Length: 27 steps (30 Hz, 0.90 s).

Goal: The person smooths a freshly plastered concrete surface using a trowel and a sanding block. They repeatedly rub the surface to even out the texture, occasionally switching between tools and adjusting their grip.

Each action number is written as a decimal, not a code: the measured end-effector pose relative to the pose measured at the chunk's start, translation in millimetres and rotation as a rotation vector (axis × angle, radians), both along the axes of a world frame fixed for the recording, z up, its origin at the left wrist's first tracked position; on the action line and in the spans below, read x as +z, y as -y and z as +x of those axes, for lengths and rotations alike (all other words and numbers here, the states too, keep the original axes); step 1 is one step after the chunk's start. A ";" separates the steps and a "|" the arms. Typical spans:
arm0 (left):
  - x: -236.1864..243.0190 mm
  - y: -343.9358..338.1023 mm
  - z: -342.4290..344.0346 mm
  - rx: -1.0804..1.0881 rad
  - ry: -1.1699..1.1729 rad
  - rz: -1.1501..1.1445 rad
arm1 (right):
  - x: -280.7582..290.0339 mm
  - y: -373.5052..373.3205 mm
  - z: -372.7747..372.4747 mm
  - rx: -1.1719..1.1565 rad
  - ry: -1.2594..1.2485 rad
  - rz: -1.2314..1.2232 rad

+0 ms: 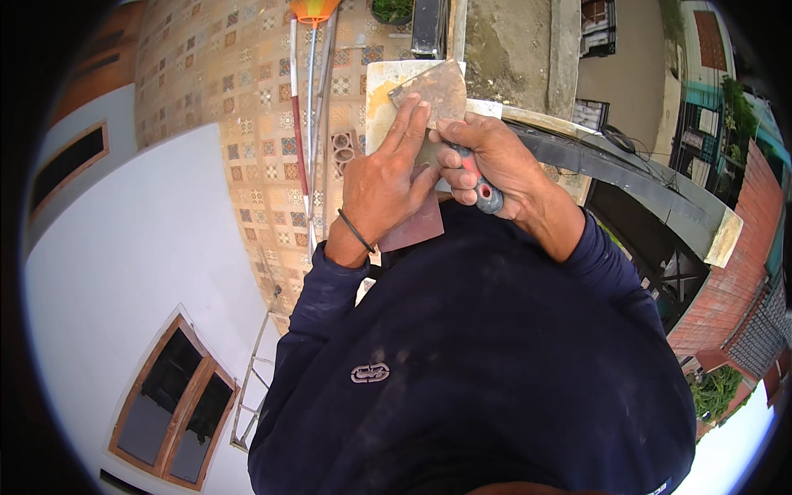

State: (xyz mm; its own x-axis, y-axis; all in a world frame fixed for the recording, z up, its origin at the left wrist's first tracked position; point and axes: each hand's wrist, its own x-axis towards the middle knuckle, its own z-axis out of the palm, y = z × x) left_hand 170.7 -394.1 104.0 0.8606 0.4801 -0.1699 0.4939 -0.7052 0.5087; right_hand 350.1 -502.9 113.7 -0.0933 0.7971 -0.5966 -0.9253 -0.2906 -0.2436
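Observation:
My right hand point(516, 161) is closed around the dark grey and red handle of a putty knife point(433, 91). Its wide, worn metal blade points away from me and lies over a white, yellow-stained ledge top point(381, 115). The index and middle fingers of my left hand point(371, 186) stretch forward, their tips at the blade's near left edge. A reddish-brown sheet of sandpaper point(417, 227) is held beneath the left palm and thumb, its lower part sticking out toward my body. The rest of the sheet is hidden by the hand.
Long poles point(297, 124) and an orange fan-shaped rake head point(314, 10) stand left of the ledge over patterned tiles point(247, 107). A grey-topped wall point(652, 186) runs off to the right. A white house wall with a wooden-framed window point(172, 400) rises at left.

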 end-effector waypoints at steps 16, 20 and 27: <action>-0.6 31.8 7.2 0.175 -0.013 -0.081 | 5.7 -8.6 31.3 0.346 0.149 -0.215; -15.5 2.1 3.0 0.217 0.080 0.100 | -3.2 -53.5 19.6 0.341 0.192 -0.089; -5.9 27.7 -1.6 0.234 -0.038 -0.117 | 2.4 -27.8 23.3 0.385 0.166 -0.154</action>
State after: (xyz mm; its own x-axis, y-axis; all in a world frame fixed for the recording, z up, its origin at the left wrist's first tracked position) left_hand 169.2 -421.8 98.1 0.7203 0.6404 -0.2665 0.6570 -0.5067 0.5582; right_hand 373.4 -475.0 116.1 -0.2589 0.6234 -0.7378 -0.6942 -0.6512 -0.3066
